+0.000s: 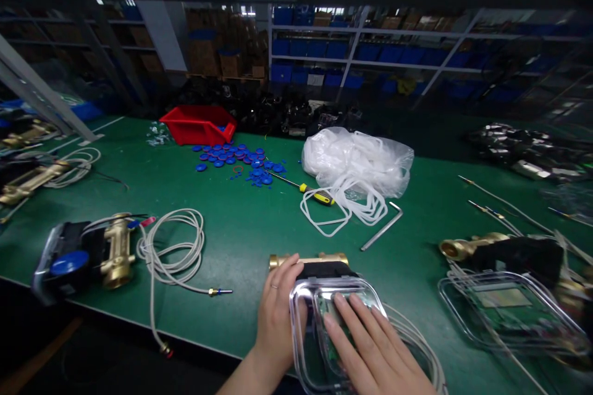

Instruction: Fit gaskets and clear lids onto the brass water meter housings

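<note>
A meter with a brass pipe body (334,258), a black housing and a clear plastic cover (303,345) sits at the table's front edge. My left hand (277,315) grips the meter's left side, its fingertips up by the brass body and its thumb behind the clear cover. My right hand (370,342) lies on top of the cover with its fingers stretched out flat. A green circuit board shows through the cover, partly hidden by that hand. Pale cable (417,339) runs out on the meter's right.
Another meter (118,250) with coiled cable (176,241) lies left; more meter parts (509,302) lie right. Farther back are a red bin (197,124), blue caps (231,154), a screwdriver (317,194), white sealing rings (365,200), a plastic bag (356,157) and a hex key (382,228).
</note>
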`<control>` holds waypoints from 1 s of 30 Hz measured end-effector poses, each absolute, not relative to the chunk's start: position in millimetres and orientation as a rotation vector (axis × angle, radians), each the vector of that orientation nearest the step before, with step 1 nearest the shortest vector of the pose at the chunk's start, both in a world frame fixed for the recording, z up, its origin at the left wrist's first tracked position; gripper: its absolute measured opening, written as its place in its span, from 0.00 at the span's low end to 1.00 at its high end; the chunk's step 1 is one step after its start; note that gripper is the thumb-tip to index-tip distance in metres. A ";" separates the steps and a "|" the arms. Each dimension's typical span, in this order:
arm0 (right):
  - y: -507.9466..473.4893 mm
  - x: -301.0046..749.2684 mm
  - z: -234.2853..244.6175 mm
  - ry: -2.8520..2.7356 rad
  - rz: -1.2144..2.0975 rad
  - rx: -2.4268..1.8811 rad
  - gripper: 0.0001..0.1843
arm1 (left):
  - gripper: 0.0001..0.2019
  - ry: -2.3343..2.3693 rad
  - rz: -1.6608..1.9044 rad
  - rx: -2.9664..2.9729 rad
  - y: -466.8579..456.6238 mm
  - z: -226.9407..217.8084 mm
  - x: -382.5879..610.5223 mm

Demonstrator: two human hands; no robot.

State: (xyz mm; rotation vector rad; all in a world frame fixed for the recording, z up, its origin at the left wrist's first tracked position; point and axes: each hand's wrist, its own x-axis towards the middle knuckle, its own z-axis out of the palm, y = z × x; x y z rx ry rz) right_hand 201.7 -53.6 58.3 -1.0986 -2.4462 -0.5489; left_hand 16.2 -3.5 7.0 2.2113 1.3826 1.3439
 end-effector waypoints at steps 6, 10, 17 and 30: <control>-54.0 207.1 63.9 -2.533 -0.501 -1.123 0.25 | 0.18 1.287 1.461 2.227 -2.9 7.1 17.0; -48.9 212.6 78.1 -2.607 -0.419 -1.065 0.24 | 0.18 1.321 1.510 2.224 -2.5 7.5 19.7; -29.9 208.9 101.3 -2.609 -0.367 -1.030 0.26 | 0.17 1.412 1.385 2.197 -0.3 14.4 20.5; 65.6 190.5 164.0 -2.698 0.441 -1.227 0.18 | 0.09 1.701 1.621 2.003 19.3 54.1 21.2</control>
